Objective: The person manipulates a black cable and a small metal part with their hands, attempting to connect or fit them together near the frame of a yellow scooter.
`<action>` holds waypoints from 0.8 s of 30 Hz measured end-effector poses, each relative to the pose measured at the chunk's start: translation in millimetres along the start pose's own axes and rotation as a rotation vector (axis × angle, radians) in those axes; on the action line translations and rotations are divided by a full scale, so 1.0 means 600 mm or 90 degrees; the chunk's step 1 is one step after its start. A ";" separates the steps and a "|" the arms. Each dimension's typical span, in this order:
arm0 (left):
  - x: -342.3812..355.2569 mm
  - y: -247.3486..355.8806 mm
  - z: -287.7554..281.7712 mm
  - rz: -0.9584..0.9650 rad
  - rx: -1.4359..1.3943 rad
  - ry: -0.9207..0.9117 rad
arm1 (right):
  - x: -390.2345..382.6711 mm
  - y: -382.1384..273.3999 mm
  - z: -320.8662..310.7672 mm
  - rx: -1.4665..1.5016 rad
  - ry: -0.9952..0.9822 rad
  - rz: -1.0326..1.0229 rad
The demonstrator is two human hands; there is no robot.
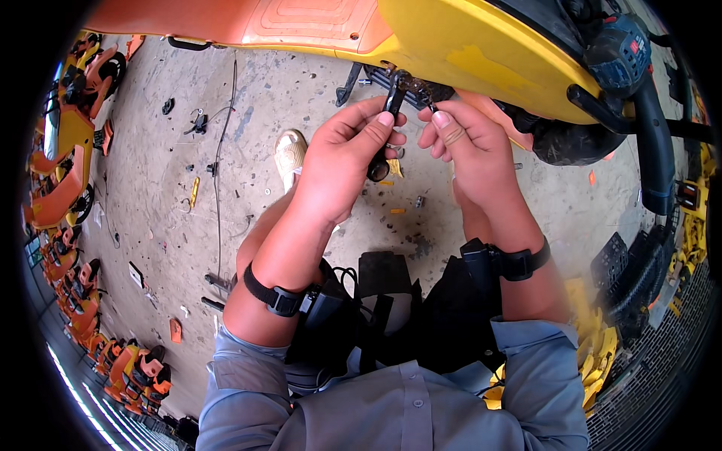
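My left hand (350, 146) is wrapped round a dark wrench (391, 104), thumb pressed along its shaft. The lower end of the wrench, a black ring (378, 171), pokes out below my fingers. Its upper end meets a rusty metal bracket (414, 83) under the yellow body panel (481, 52) of a vehicle. Just right of it, my right hand (466, 139) is closed in a pinch beside the bracket. A thin dark piece shows at those fingertips, too small to name.
A blue cordless power tool (620, 56) rests on the vehicle at the upper right. On the concrete floor lie a cable (218, 180), a yellow-handled tool (195, 192) and scattered small parts. Orange vehicles (64, 188) line the left; yellow panels (594, 338) are stacked at the lower right.
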State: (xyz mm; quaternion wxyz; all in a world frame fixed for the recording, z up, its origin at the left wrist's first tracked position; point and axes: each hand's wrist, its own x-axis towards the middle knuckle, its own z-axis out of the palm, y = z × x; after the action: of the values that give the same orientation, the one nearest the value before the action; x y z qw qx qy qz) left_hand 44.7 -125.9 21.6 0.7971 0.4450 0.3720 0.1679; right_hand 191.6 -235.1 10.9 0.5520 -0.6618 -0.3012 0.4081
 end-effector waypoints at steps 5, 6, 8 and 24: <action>0.002 -0.004 -0.001 0.036 0.026 0.003 | -0.001 0.003 0.002 -0.017 -0.012 -0.001; 0.002 -0.005 -0.002 0.037 0.032 0.005 | -0.001 0.003 0.003 -0.021 -0.017 0.001; 0.002 -0.007 -0.003 0.040 0.044 0.009 | -0.001 0.001 0.002 0.004 -0.054 0.031; 0.003 -0.008 0.000 0.071 0.067 0.024 | 0.002 -0.011 -0.031 0.454 -0.285 0.232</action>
State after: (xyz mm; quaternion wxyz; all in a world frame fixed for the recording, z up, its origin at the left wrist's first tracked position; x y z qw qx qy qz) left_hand 45.5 -127.4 16.9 0.7548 0.5033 0.3698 0.2005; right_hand 209.0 -241.7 18.4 0.5859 -0.3679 -0.1325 0.7098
